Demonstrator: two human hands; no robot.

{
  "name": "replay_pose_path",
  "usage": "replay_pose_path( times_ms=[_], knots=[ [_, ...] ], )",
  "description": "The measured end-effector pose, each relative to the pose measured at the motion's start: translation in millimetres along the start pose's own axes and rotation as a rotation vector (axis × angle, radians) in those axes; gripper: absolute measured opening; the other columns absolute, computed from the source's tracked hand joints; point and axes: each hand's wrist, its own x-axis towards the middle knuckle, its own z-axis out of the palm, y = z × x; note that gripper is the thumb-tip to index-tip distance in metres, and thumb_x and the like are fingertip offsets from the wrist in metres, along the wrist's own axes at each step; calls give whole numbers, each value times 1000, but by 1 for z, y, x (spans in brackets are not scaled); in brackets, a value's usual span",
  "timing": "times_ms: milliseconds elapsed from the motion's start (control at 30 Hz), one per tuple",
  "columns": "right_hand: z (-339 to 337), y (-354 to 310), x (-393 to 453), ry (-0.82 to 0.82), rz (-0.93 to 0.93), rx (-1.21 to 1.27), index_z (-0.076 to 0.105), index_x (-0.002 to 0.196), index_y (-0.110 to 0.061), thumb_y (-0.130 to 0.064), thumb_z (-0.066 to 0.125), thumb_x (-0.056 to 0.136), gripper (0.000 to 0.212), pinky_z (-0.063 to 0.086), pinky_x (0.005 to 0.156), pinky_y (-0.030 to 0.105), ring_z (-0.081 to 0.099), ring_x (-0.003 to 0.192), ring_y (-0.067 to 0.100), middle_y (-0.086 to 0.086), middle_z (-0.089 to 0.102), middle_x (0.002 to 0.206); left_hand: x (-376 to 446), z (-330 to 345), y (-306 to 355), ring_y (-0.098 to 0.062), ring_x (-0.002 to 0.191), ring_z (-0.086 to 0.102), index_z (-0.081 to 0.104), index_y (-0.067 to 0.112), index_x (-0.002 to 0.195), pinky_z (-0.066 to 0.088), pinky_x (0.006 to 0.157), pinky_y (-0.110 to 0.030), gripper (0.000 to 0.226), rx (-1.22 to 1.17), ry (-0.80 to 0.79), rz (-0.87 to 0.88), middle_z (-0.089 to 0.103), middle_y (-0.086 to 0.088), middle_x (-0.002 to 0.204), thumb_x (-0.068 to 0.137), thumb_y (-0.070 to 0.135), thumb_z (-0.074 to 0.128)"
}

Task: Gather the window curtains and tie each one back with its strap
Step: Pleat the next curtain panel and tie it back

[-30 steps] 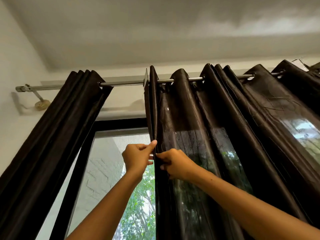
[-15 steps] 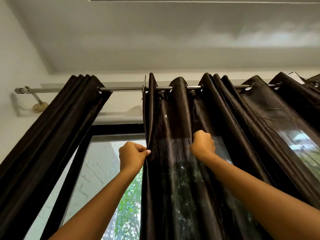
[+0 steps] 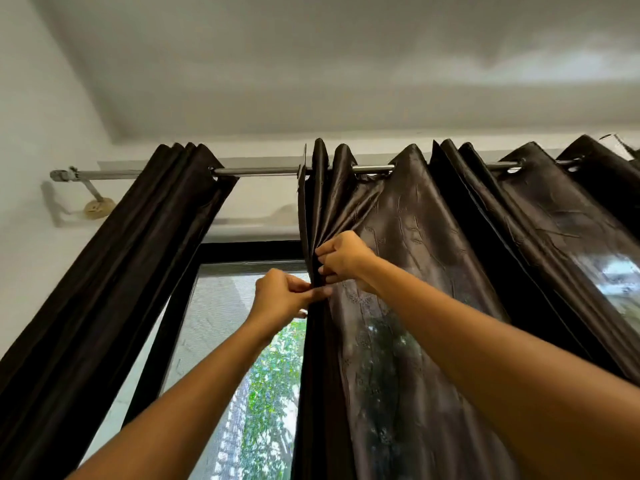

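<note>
Two dark brown curtains hang from a metal rod [image 3: 263, 171]. The left curtain [image 3: 114, 289] is bunched together and slants down to the left. The right curtain [image 3: 415, 271] is spread across the window in loose folds. My left hand [image 3: 280, 299] pinches the right curtain's left edge at about window-top height. Just above it, my right hand [image 3: 343, 259] grips a fold of the same curtain, pulled in against that edge. No strap is in view.
The black window frame [image 3: 249, 249] and its mesh-screened pane [image 3: 235, 341] show between the curtains, with green trees outside. A rod bracket [image 3: 98, 206] sits on the white wall at the left. The ceiling is close above.
My right hand has moved left from a fold further along the curtain and now holds a fold beside the edge. My left hand keeps its pinch on the edge.
</note>
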Motion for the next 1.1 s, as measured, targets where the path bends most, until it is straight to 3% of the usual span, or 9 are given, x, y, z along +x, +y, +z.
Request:
replay_pose_path(
  times_ms=[133,233,333,400,467,600,733,933,1100],
  knots=[
    [-20,8,-6,-39,37,-10,62,114,2,11,46,90,31,55,87,46,63,104,37,23,62,115,8,28,10,-31,74,68,75,4,71,57,70,-44,24,192,140,36,70,-17,70,59,22,87],
    [-41,34,-9,275,97,-483,58,121,-6,-8,57,89,32,43,99,48,48,122,38,23,49,135,6,38,10,-26,80,68,74,4,77,56,76,-38,27,155,213,-4,71,-13,78,56,10,89],
    [-62,73,-19,440,300,-705,16,149,-11,-35,64,88,81,9,109,65,3,140,51,29,-3,155,3,42,5,-24,82,68,74,2,83,55,75,-33,33,169,194,-6,71,-12,84,54,7,90],
    [-68,96,-15,393,398,-464,-5,150,-7,-46,70,80,109,21,110,63,14,139,51,31,-1,154,2,43,2,-24,81,68,74,1,84,57,76,-34,35,157,174,-3,72,-13,84,54,5,90],
    [-67,107,-11,380,414,-343,15,146,-2,-41,76,76,101,44,100,49,44,127,42,27,32,147,2,44,0,-23,81,69,75,2,85,57,77,-35,34,160,168,12,72,-13,83,54,5,90],
    [-64,104,-6,557,248,-344,57,97,-6,-3,61,87,11,52,81,41,60,101,33,16,63,110,-1,44,-5,-24,82,69,75,2,86,56,80,-38,31,141,176,18,73,-13,84,59,5,88],
    [-43,83,5,487,144,-159,70,94,-14,-1,60,83,20,56,82,43,65,93,31,13,68,101,-5,39,-7,-23,86,68,74,1,90,55,86,-38,28,121,175,20,72,-14,90,64,4,85],
    [22,24,22,234,-24,40,66,54,-27,-6,70,71,27,58,79,42,70,83,31,10,73,86,-5,14,-18,-22,75,67,74,-1,88,59,74,-34,11,-38,150,-49,71,-13,76,78,0,73],
    [14,17,16,116,-21,-20,74,79,-17,5,68,76,23,60,72,39,70,81,24,8,71,83,-10,-4,-14,-28,81,70,73,-3,90,59,66,-27,23,-255,14,-98,73,-18,87,87,19,67]
  ],
)
